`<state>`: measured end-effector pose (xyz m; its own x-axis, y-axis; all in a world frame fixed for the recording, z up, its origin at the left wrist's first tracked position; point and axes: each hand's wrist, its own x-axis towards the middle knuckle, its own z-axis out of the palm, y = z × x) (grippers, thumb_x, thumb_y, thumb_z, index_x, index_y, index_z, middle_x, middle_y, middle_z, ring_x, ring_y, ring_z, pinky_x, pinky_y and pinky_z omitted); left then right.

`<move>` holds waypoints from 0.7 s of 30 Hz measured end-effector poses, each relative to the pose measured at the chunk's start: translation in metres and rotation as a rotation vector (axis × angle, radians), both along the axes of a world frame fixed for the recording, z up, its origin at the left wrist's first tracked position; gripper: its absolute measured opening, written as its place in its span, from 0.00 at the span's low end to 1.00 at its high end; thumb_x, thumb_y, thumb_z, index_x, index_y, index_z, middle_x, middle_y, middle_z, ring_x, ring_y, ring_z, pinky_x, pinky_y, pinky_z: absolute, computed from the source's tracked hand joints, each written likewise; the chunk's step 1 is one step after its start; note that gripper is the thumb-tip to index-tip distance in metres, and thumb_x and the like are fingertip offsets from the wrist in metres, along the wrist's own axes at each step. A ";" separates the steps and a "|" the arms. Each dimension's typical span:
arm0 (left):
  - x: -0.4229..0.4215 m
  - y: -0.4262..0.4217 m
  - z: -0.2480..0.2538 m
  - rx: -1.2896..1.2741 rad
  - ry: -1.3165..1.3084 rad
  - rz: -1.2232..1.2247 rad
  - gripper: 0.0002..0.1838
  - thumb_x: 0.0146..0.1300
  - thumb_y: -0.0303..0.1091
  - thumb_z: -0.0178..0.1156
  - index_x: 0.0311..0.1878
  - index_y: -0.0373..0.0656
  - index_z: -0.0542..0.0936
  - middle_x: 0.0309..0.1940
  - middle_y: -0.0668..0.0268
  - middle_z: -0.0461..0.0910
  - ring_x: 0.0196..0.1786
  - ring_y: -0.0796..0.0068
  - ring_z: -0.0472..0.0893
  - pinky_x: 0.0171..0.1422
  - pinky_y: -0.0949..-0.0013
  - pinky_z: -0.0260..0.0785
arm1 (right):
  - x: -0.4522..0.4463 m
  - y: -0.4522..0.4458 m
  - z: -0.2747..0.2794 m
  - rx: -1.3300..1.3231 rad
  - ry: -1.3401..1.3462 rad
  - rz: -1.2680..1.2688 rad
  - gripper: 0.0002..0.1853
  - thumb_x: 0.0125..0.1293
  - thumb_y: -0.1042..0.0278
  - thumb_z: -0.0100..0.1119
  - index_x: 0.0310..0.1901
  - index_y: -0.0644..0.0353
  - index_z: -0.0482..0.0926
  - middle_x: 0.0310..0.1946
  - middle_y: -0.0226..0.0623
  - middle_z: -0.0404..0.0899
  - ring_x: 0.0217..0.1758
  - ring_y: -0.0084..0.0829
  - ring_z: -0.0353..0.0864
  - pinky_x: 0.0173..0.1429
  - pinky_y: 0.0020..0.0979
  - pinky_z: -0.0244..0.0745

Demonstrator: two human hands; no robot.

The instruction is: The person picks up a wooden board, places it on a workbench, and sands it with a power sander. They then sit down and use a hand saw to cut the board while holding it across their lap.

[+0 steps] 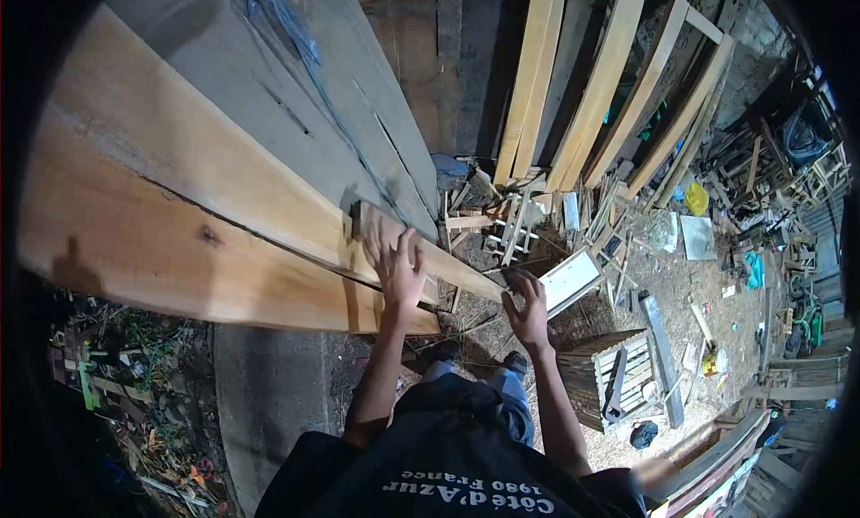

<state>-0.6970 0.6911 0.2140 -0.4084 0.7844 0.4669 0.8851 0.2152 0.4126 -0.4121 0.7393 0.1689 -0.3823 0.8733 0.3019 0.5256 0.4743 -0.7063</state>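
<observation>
My spread left fingers (386,248) are touching a long, brown wooden board (459,273), running toward my bent right fingers (528,291); I can't tell their grip.

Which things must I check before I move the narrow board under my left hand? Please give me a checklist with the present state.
1. Left hand on the narrow board: ok, fingers spread over it.
2. Right hand gripping the board's far end: cannot tell; it is close to that end.
3. Wide planks under the board's whole length: not ok, its far end reaches past them.
4. Ground ahead free of scraps: not ok, wood pieces lie scattered.
5. Board's underside free of nails: cannot tell, it is hidden.
</observation>
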 end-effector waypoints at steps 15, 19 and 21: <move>-0.023 0.013 -0.008 -0.081 -0.124 0.186 0.22 0.60 0.47 0.74 0.50 0.46 0.79 0.80 0.34 0.52 0.87 0.37 0.44 0.77 0.27 0.45 | -0.080 -0.014 0.040 -0.053 0.112 -0.004 0.20 0.69 0.72 0.68 0.62 0.58 0.79 0.64 0.48 0.79 0.68 0.55 0.77 0.72 0.49 0.71; 0.005 0.006 -0.004 0.039 -0.031 0.017 0.20 0.60 0.47 0.73 0.47 0.46 0.78 0.78 0.43 0.59 0.83 0.41 0.56 0.74 0.27 0.47 | -0.066 -0.016 0.044 -0.170 0.195 -0.041 0.23 0.68 0.73 0.69 0.64 0.58 0.79 0.65 0.49 0.78 0.70 0.55 0.75 0.75 0.50 0.69; 0.028 0.001 0.009 0.137 -0.042 -0.147 0.19 0.61 0.46 0.72 0.48 0.46 0.78 0.76 0.48 0.66 0.79 0.45 0.66 0.76 0.32 0.53 | -0.056 -0.015 0.058 -0.186 0.202 -0.017 0.26 0.66 0.72 0.71 0.66 0.58 0.78 0.67 0.49 0.77 0.72 0.55 0.74 0.76 0.49 0.68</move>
